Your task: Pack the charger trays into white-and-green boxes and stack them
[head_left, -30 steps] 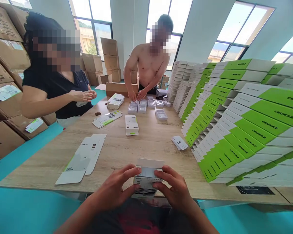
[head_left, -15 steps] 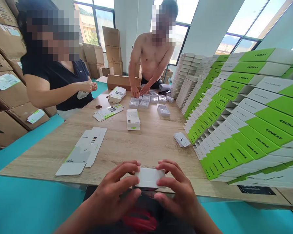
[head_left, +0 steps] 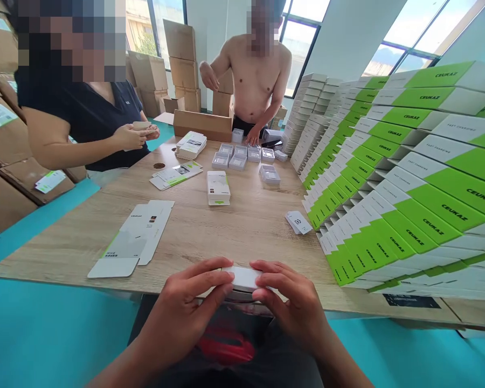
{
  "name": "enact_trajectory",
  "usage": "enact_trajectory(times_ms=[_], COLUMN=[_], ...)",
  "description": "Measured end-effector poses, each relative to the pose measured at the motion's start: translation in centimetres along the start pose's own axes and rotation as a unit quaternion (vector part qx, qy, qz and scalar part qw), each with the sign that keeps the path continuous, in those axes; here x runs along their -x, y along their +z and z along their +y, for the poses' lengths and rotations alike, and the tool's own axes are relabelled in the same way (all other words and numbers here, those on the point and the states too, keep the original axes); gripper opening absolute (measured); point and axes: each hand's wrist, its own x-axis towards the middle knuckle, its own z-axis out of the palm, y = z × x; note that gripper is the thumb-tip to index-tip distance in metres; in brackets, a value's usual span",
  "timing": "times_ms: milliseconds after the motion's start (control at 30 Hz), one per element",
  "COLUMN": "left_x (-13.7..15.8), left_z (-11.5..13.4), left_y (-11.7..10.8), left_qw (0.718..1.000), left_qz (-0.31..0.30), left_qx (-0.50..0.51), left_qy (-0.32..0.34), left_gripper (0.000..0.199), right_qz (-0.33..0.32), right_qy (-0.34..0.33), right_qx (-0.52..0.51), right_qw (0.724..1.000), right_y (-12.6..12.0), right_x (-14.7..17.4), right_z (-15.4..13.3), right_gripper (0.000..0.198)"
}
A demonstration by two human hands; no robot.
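Between my two hands, close to the table's near edge, is a small white box (head_left: 243, 278), seen end-on. My left hand (head_left: 194, 307) pinches its left side with fingers and thumb. On the opposite side, my right hand (head_left: 293, 302) grips the box in the same way. Most of the box's body is hidden from view. Left of my hands lies a flat, unfolded white carton (head_left: 131, 240) with a grey and green print. Farther ahead stands a small stack of white cartons (head_left: 218, 187). Folded white leaflets (head_left: 298, 222) rest to the right.
Tall stacks of green and white boxes (head_left: 392, 188) line the table's right side. Several clear plastic trays (head_left: 237, 161) sit near a co-worker (head_left: 258, 81) at the far end. Another co-worker (head_left: 84, 118) at left holds a small pale item. Brown cartons (head_left: 181, 59) stand behind.
My fingers have closed in on the white box, which now shows a narrower top. The far co-worker has raised one hand off the trays. The view has shifted slightly.
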Motion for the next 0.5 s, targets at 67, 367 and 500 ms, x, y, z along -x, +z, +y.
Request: enact_trajectory(times_ms=[67, 367, 500], left_x=[0.1, 2.2, 2.5], left_z=[-0.9, -7.5, -9.0], left_y=[-0.4, 2.7, 6.3], left_qw=[0.998, 0.997, 0.986], left_qz=[-0.007, -0.006, 0.068], left_qx=[-0.022, 0.009, -0.081], left_qy=[0.054, 0.073, 0.131], left_gripper=[0.023, 0.066, 0.038], right_qz=[-0.01, 0.029, 0.03], right_qy=[-0.054, -0.049, 0.051], right_qx=[0.025, 0.035, 0.014], right_qw=[0.998, 0.998, 0.998], right_y=[-0.2, 0.2, -2.6], right_x=[0.4, 1.7, 1.7], right_z=[0.8, 1.9, 0.7], right_gripper=[0.017, 0.024, 0.035])
